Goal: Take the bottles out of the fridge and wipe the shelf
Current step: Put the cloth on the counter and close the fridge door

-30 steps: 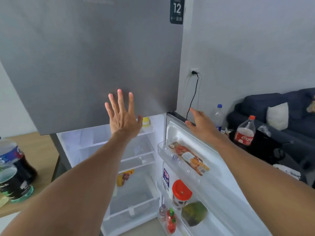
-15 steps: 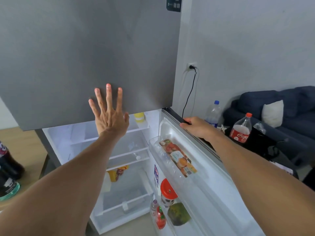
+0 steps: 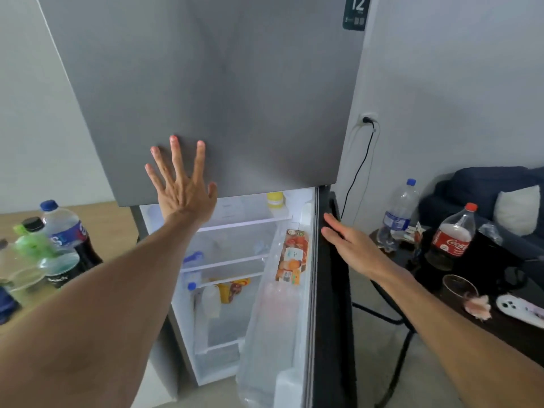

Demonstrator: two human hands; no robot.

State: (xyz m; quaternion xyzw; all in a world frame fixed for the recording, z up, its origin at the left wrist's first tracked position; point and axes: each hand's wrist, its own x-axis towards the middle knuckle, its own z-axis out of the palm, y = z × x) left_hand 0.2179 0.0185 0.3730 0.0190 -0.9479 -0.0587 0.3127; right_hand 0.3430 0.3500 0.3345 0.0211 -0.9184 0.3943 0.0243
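Note:
The grey fridge stands in front of me with its upper door [image 3: 220,83] closed. My left hand [image 3: 182,184] is spread flat against that door's lower edge. The lower door [image 3: 329,290] is partly open, edge-on to me. My right hand [image 3: 350,245] lies flat on its dark outer face, fingers straight. Inside, the white shelves [image 3: 244,222] hold a yellow-capped bottle [image 3: 275,201] and a small blue-capped bottle [image 3: 209,298]. A juice carton [image 3: 293,257] sits in the door rack. Several bottles [image 3: 63,231] stand on the wooden table at the left.
A dark side table [image 3: 500,328] at the right carries a cola bottle [image 3: 453,237], a water bottle [image 3: 397,213], a glass and a white remote. A blue sofa with a white cushion [image 3: 515,207] is behind it. A black cable [image 3: 359,166] hangs from the wall socket.
The lower door has swung toward closed, now seen edge-on. My right hand moved from gripping its top edge to lying flat on its outer face. My left hand stays on the upper door.

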